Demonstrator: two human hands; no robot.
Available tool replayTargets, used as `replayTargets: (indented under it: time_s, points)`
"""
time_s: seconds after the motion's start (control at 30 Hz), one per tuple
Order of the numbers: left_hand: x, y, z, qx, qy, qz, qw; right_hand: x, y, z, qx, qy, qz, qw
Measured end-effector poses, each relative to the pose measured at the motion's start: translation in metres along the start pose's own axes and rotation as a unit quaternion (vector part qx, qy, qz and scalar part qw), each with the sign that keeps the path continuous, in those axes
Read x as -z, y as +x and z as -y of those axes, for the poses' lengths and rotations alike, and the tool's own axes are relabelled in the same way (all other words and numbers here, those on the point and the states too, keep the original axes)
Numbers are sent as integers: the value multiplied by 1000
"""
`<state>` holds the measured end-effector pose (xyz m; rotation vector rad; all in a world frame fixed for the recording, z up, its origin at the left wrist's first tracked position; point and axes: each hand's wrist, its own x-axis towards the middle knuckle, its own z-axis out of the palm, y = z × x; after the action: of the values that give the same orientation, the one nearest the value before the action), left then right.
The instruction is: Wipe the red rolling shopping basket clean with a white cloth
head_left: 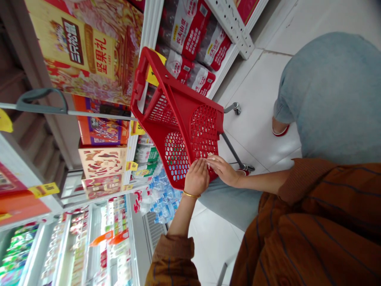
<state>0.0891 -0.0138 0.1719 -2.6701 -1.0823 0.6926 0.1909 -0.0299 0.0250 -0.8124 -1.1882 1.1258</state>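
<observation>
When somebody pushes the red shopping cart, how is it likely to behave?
The red shopping cart should roll fairly readily, since casters sit at its leg ends. It is probably stiff rather than floppy: the walls look moulded and hold their shape. Their many holes suggest it may be rather light for its size.

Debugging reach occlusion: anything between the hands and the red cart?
Nothing visible. The left hand and right hand meet in front of the red cart; what lies under them is hidden.
</observation>
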Motion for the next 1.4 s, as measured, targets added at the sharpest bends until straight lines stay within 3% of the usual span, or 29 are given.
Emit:
replayTargets:
  time_s: [0.17,0.3,0.43,0.63,0.83,1.23,1.4]
  points:
    - [-4,-5,-1,25,-23,-35,999,0,46,-5,-18,-17,-80,996]
    - [-9,-4,-1,22,-46,-81,995,-13,58,-12,-20,-23,-50,998]
    - [-12,-3,-1,12,-47,-126,991,-25,47,-13,-13,-29,-50,998]
    - [-11,-3,-2,0,-23,-138,990,-32,25,-12,-2,-33,-43,999]
    - [-14,-7,-3,-3,10,-147,989,-36,-3,-5,15,-34,16,999]
    - [-18,-22,-4,6,-26,-131,991,-33,-28,6,10,-35,59,998]
    - [-17,-27,-2,-5,-20,-145,989,-17,-41,10,32,-14,117,993]
